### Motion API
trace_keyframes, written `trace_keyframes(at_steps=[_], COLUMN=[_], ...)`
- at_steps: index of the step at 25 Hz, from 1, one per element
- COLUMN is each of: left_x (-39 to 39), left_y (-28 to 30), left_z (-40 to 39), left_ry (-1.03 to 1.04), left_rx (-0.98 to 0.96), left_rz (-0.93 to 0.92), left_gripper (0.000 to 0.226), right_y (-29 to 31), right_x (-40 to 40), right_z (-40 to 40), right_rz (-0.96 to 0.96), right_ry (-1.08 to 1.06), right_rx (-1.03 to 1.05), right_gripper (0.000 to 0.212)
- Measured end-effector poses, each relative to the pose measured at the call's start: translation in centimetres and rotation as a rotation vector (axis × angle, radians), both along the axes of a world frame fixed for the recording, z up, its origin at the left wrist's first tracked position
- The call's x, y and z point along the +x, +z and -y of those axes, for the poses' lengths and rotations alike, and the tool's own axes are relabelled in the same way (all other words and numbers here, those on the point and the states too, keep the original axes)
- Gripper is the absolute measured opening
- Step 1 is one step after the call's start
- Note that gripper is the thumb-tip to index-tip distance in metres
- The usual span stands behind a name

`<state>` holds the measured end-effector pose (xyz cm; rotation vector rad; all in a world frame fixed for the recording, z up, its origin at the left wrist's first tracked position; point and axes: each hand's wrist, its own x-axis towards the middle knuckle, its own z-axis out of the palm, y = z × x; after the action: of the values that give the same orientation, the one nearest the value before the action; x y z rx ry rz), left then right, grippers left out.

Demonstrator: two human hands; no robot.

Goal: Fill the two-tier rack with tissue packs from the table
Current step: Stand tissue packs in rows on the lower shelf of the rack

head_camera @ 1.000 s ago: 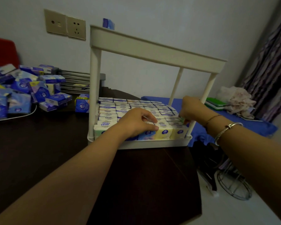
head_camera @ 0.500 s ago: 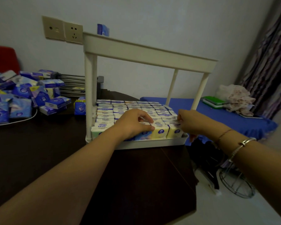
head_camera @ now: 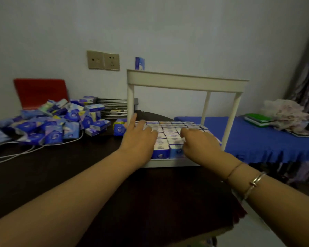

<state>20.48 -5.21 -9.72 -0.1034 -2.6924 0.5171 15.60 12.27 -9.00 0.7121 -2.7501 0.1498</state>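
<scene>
Both of your hands have shifted since the earlier frame: your left hand (head_camera: 141,138), which was curled over the front row of packs, now lies flatter with its fingers spread, and your right hand (head_camera: 199,142) has come in from the rack's right post to rest on the packs.

Going left to right, a red chair back (head_camera: 40,92) stands against the wall behind a loose pile of tissue packs (head_camera: 61,122) on the dark table (head_camera: 61,175), with white cables (head_camera: 16,152) trailing out from under the pile. Two wall sockets (head_camera: 103,60) sit above. A single blue pack (head_camera: 119,128) stands just beside the rack's left front post.

The two-tier rack (head_camera: 185,81) stands at the table's far right edge. Its lower tier is packed with rows of tissue packs (head_camera: 169,132) standing on edge. One blue pack (head_camera: 139,63) shows above the upper tier's rim at its back left corner.

Your left hand rests palm down on the left side of the lower rows, fingers fairly straight and splayed, gripping nothing. Your right hand rests on the right side of the same rows with its fingers bent down onto the pack tops; whether they pinch a pack you cannot tell from this view. A bracelet (head_camera: 255,183) circles your right wrist.

Farther right, a blue cloth (head_camera: 266,138) covers a lower surface that carries a green box (head_camera: 256,118) and a crumpled bundle (head_camera: 285,114).
</scene>
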Motion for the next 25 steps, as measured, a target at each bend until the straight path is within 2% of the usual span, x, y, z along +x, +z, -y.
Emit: trace_keyframes(at_steps=[3, 5, 10, 18, 22, 25], left_x=[1.7, 2.4, 6.3, 15.6, 20.4, 24.3], left_y=[0.3, 0.2, 0.3, 0.4, 0.0, -0.2], left_z=[2.3, 2.7, 3.6, 7.4, 9.8, 12.5], left_ry=[0.144, 0.123, 0.049, 0.143, 0.050, 0.156], left_rx=[-0.254, -0.299, -0.267, -0.264, -0.168, -0.116], left_rz=[0.059, 0.057, 0.040, 0.036, -0.035, 0.017], left_gripper=[0.042, 0.040, 0.043, 0.047, 0.054, 0.052], right_y=[-1.5, -2.2, -2.3, -1.4, 0.3, 1.6], right_x=[-0.1, 0.1, 2.0, 8.9, 13.3, 17.4], right_z=[1.4, 2.0, 2.9, 6.9, 10.5, 14.6], right_rz=[0.071, 0.068, 0.036, 0.012, -0.121, -0.152], right_ry=[0.048, 0.047, 0.093, 0.276, 0.479, 0.663], right_rx=[0.079, 0.093, 0.106, 0.097, -0.031, -0.064], right_gripper=[0.045, 0.046, 0.043, 0.042, 0.025, 0.018])
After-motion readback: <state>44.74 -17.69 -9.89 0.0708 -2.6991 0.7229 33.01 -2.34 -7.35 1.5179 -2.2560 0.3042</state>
